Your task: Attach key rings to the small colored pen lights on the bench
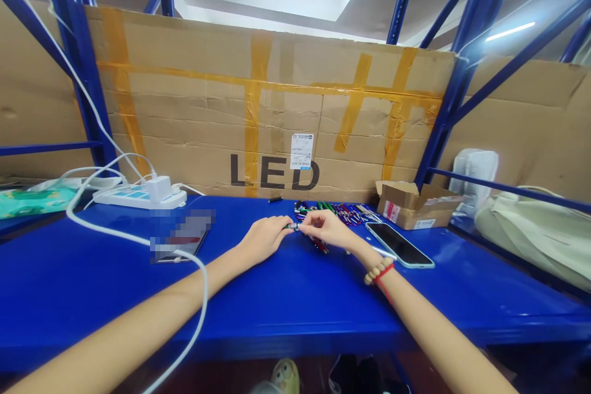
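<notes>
Over the middle of the blue table, my left hand (263, 239) is closed around a slim pen (290, 226), mostly hidden by the fingers; a bit of green and a silvery end show. My right hand (329, 229), with a bead bracelet and red string at the wrist, pinches at the silvery end. Whether the right fingers hold a separate small piece is too small to tell. Just behind and under the right hand lies a spread of pens (353, 214) in red, green, blue and silver. A few dark red pens (318, 245) lie beneath that hand.
Right of my hands lie a phone (401, 245) and a small open carton (413, 206). A short black piece (276, 200) lies at the back. On the left are a dark flat device (189, 237), a power strip (138, 196) and a white cable (203, 295) crossing my left forearm.
</notes>
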Tool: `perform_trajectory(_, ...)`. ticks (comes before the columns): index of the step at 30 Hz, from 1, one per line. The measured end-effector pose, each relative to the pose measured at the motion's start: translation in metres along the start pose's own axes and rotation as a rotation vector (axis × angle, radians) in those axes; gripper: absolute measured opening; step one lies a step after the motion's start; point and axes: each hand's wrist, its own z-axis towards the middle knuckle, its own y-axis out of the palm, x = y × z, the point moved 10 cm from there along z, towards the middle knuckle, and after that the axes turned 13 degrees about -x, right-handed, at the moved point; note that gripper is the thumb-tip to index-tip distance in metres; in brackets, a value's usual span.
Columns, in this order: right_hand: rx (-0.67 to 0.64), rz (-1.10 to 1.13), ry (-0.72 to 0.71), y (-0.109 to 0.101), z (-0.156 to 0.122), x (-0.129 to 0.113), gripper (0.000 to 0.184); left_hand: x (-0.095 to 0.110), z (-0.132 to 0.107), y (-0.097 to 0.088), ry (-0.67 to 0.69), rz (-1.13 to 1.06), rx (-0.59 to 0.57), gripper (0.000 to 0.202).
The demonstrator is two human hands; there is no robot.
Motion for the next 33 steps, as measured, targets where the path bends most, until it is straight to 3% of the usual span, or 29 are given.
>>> perform_trajectory(3,0.174,-0.132,0.034,-0.029,-0.008,0.004,0.039,-0.009,-0.002,-0.011,-0.124,-0.071,0.066,0.023)
perform_trajectory(6,0.301,-0.420,0.233,-0.049,-0.019,0.015,0.034,-0.017,-0.007,-0.021,-0.204,-0.140,0.147,0.020)
perform_trajectory(9,0.229,-0.654,0.435,-0.047,-0.023,0.027,0.029,-0.027,-0.011,-0.024,-0.270,-0.197,0.173,0.019)
perform_trajectory(12,0.142,-0.706,0.546,-0.041,-0.023,0.038,0.029,-0.030,-0.011,-0.020,-0.287,-0.217,0.145,0.019)
perform_trajectory(14,0.160,-0.727,0.580,-0.043,-0.024,0.040,0.030,-0.029,-0.009,-0.015,-0.278,-0.217,0.113,0.020)
perform_trajectory(19,0.267,-0.743,0.491,-0.047,-0.023,0.040,0.021,-0.027,-0.006,-0.006,-0.270,-0.211,0.042,0.020)
perform_trajectory(24,0.116,-0.781,0.263,-0.022,-0.006,0.036,0.028,-0.025,-0.005,-0.007,-0.262,-0.181,0.049,0.022)
perform_trajectory(28,0.066,-0.797,0.304,-0.016,-0.004,0.035,0.027,-0.026,-0.005,-0.004,-0.250,-0.179,0.050,0.022)
perform_trajectory(33,0.104,-0.789,0.381,-0.022,-0.010,0.030,0.021,-0.029,-0.004,-0.002,-0.255,-0.198,0.041,0.021)
